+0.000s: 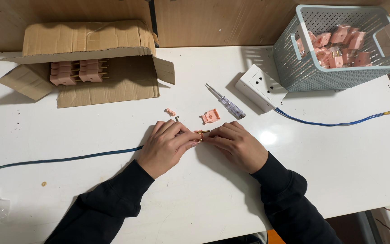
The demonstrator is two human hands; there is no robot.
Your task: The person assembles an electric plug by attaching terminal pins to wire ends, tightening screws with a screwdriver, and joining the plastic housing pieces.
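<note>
L hand point(165, 143) & R hand point(235, 143) pinch brass prongs point(201, 133); pink plug half point(211, 116) near.

Left hand point(168, 143) and right hand point(234, 143) meet fingertip to fingertip, pinching small brass prongs point(201, 134) on white tabletop point(204, 199). Pink plug half point(211, 116) and screwdriver point(225, 102) just at 12 o'clock of hands. Cardboard box point(86, 63) at 10, grey basket point(339, 45) at 2.

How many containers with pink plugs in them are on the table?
2. An open cardboard box at the far left holds pink plugs in rows; a grey-blue plastic basket at the far right holds a loose heap. More plugs may be hidden inside each.
</note>
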